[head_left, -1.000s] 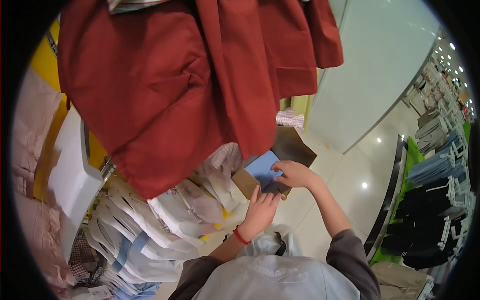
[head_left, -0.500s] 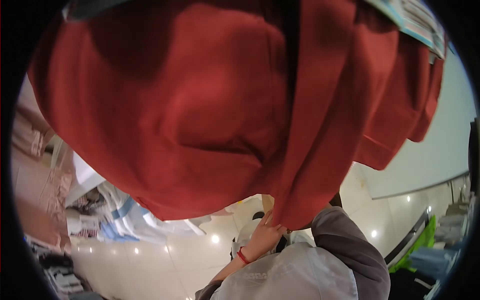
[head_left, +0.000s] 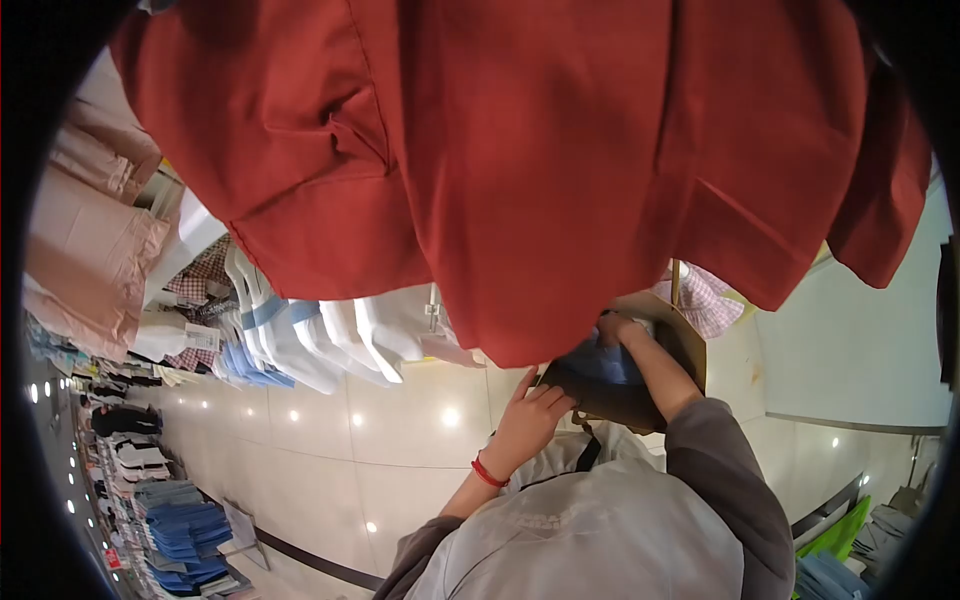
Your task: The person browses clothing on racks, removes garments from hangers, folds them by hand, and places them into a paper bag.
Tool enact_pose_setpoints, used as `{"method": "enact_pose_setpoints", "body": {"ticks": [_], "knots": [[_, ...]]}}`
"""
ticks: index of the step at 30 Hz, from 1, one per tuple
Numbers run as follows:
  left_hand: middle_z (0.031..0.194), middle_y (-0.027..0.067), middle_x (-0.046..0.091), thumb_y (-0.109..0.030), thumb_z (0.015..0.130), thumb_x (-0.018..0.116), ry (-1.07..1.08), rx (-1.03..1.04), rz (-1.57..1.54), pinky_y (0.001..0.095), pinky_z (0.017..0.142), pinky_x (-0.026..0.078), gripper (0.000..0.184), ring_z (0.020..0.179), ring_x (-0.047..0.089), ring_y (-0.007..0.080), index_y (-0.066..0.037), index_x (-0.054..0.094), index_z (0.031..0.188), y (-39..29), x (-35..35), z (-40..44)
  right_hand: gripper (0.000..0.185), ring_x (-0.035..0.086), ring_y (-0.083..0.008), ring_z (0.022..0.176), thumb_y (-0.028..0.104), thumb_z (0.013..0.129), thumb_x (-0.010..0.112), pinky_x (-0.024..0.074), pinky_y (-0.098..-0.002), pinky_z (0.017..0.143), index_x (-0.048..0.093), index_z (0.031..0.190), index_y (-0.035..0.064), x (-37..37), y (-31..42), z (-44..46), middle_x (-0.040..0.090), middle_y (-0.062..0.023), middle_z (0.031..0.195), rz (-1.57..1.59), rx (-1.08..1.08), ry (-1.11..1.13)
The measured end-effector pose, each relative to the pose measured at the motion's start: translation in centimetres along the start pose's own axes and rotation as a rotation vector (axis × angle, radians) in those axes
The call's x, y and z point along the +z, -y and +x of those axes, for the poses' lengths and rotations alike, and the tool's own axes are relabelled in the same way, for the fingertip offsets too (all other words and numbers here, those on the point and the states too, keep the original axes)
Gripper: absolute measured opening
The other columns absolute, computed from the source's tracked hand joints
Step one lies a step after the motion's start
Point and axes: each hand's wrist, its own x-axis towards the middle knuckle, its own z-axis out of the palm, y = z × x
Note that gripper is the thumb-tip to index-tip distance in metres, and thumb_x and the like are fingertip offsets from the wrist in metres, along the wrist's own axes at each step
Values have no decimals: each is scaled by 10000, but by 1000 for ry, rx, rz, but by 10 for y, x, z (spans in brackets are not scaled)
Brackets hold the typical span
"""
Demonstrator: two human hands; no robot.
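Observation:
A large red garment [head_left: 545, 170] hangs across the upper view, very near the camera, and covers part of what lies below. Under its hem is an open brown box [head_left: 692, 345], with a bluish, shiny item [head_left: 605, 366] inside. My right hand [head_left: 618, 327] reaches into the box, fingers bent down onto the bluish item; the fingertips are partly in shadow. My left hand [head_left: 533, 415], wearing a red bracelet, is at the box's near left edge. Its index finger stretches up towards the red hem and its other fingers lie along the edge, apart.
White and blue garments [head_left: 290, 335] hang at left, beside pink clothing [head_left: 90, 235]. Folded blue clothes [head_left: 185, 530] are stacked at lower left. A pink checked garment [head_left: 708, 300] shows behind the box. A white panel [head_left: 850, 340] stands at right, above the tiled floor [head_left: 300, 450].
The red garment has shifted up in view, uncovering the box and my right hand, hidden before. My left hand, earlier at the red hem, is now at the box edge.

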Motion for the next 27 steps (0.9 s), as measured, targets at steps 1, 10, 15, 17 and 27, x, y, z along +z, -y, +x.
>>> {"method": "enact_pose_setpoints", "body": {"ticks": [1,10,15,17,27], "knots": [[785,25,541,-18,698,497,-2,9,6,421,1020,291,214,788,538,181,-90,603,870,-5,3,3,388,559,-294,1010,239,672,663,444,-378,864,630,995,26,-14,6,-10,578,-175,1085,-30,1,-2],[809,14,553,-64,742,501,-98,-25,117,442,1034,239,165,832,540,166,-98,597,872,-5,32,21,322,589,-315,832,292,732,624,467,-352,710,600,861,-2,-129,20,-209,619,-173,865,89,-440,-382],[923,86,553,-115,749,540,-187,-95,-61,502,1033,196,201,979,504,236,-70,590,939,-10,35,11,383,565,-170,927,292,799,596,462,-298,755,544,1065,21,-120,9,-291,602,-109,971,991,-721,-366],[1008,129,533,-163,739,575,-405,-17,-446,493,1043,177,284,1033,474,282,-54,571,1001,-23,15,7,390,536,-137,951,257,841,566,476,-327,750,493,1160,45,-89,11,-284,571,-102,1051,1453,-962,-488],[1277,149,413,-353,897,451,-388,-778,-1665,380,996,311,571,1168,410,267,33,311,1293,-75,-68,-58,365,539,-152,939,233,855,544,473,-327,766,470,1164,54,7,85,-226,545,-99,1073,2022,-703,-87]]}}
